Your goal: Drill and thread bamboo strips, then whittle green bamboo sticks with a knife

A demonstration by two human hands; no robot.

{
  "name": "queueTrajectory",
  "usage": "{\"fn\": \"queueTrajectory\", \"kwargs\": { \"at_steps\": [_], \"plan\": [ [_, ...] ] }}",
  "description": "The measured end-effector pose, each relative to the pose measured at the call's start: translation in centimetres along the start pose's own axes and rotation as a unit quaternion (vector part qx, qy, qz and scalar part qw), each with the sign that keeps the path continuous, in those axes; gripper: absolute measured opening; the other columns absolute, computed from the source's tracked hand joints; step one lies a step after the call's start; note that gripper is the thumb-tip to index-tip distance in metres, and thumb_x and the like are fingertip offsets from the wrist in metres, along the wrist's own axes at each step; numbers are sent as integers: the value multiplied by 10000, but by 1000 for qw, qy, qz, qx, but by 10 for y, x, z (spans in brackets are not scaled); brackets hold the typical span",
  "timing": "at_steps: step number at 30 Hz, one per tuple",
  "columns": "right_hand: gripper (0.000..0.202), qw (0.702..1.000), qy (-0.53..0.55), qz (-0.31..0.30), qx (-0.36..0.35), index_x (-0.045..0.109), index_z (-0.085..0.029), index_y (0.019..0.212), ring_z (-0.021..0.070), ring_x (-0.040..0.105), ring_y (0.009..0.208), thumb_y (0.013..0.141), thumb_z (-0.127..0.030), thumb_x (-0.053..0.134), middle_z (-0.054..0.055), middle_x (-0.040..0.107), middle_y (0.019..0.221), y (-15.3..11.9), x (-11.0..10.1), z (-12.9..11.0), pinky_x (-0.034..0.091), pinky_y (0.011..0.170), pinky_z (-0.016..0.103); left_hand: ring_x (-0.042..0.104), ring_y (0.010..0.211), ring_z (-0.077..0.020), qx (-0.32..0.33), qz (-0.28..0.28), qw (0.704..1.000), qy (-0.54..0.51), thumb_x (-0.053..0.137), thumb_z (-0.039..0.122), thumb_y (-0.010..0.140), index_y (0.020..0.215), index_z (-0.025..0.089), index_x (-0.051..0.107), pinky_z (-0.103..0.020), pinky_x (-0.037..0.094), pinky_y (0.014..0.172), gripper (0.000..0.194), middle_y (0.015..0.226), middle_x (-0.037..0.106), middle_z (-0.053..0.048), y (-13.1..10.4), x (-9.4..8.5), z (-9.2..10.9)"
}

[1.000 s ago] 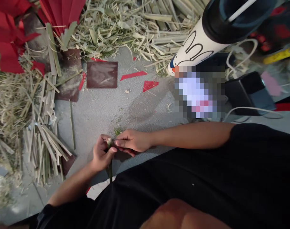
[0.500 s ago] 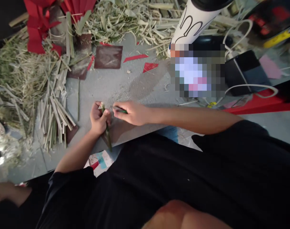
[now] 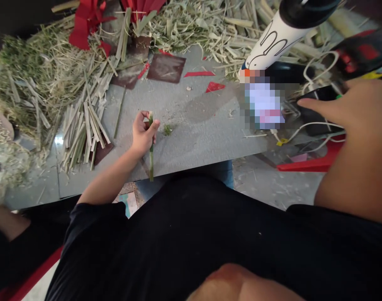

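My left hand (image 3: 144, 133) is closed around a thin green plant stalk (image 3: 151, 161), which stands nearly upright with its pale cut end above the fingers. Beside that hand lies a small heap of green shavings (image 3: 167, 129) on the grey table (image 3: 184, 146). Far to the right, my right hand (image 3: 360, 102) has a finger stretched toward the pixelated lit screen (image 3: 266, 106). A bit of green shows at its curled fingers, the same colour as the knife handle seen there earlier; the rest of the knife is hidden.
Split stalk strips (image 3: 84, 133) and heaped shavings (image 3: 24, 79) cover the left and back. A bunny-patterned cup (image 3: 272, 39), white cables (image 3: 319, 124), a black device (image 3: 319, 104) and dark red squares (image 3: 167, 68) lie around. Another person's arm (image 3: 5, 219) shows at lower left.
My right hand has left the stalk and swung far right to the lit screen. Green shavings now show beside my left hand, which still holds the stalk. The view has shifted.
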State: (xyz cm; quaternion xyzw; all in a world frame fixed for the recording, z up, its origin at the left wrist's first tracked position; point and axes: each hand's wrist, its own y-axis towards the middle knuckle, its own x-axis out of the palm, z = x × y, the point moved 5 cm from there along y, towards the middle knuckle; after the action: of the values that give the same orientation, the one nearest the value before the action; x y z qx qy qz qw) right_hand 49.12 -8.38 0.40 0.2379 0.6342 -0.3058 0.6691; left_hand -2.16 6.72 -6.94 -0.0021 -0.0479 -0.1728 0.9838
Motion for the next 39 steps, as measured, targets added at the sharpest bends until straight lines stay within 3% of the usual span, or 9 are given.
{"fn": "queueTrajectory", "kwargs": {
  "at_steps": [2,6,9,11,12,13,15,24,39],
  "plan": [
    [989,995,31,-50,84,171,-259,453,548,745,1397,693,-330,1128,484,741,1318,-2,-5,2,415,809,593,373,318,-65,1,5,1000,0,992,742,809,997,301,427,-249,218,333,741,525,476,164,0,-1,1],
    [1033,989,61,-73,115,113,-263,399,559,646,1543,714,-342,1094,485,684,1458,1,-14,-5,404,927,615,390,318,-61,6,10,1000,13,991,733,821,1005,291,451,-238,248,325,722,518,476,161,0,-4,2],
    [847,985,44,-105,131,353,-177,413,591,633,1542,743,-457,1083,504,674,1446,2,-9,-1,449,934,602,410,306,-63,14,23,999,29,981,719,841,1007,286,460,-217,274,314,698,502,471,168,1,-7,2],
    [608,986,46,-82,135,768,-29,805,576,657,1529,810,-558,1068,484,692,1458,-2,-8,4,526,994,580,423,304,-61,21,30,999,40,981,735,828,996,285,460,-205,278,309,709,508,470,170,2,-9,2],
    [733,990,56,-53,118,830,19,1140,571,670,1519,866,-630,1032,469,693,1487,-5,-9,4,563,1045,592,431,305,-60,23,31,998,44,982,749,816,989,284,461,-199,279,307,720,517,472,170,2,-10,2],
    [895,991,59,-41,116,788,48,1385,577,671,1517,900,-675,999,457,691,1512,-9,-9,6,582,1104,622,439,307,-59,23,32,998,47,984,759,804,983,283,460,-194,281,307,729,527,476,170,3,-10,2],
    [1027,992,59,-40,108,715,76,1553,593,663,1522,944,-721,936,438,690,1541,-14,-6,8,580,1195,654,444,310,-54,24,41,998,47,990,766,784,977,283,462,-187,284,307,741,548,480,169,3,-12,1],
    [830,987,99,-41,116,789,-27,1440,568,701,1476,910,-634,988,371,743,1494,-14,2,15,580,1191,648,441,304,-72,5,68,997,39,1026,791,699,989,292,463,-195,310,284,806,532,476,172,2,-12,1],
    [930,985,64,-59,148,748,57,1522,555,679,1524,956,-656,941,400,724,1518,-18,-4,9,579,1244,600,456,320,-70,-31,87,995,23,1035,695,725,1023,293,453,-186,336,297,768,567,525,181,-3,-15,2]
  ]
}}
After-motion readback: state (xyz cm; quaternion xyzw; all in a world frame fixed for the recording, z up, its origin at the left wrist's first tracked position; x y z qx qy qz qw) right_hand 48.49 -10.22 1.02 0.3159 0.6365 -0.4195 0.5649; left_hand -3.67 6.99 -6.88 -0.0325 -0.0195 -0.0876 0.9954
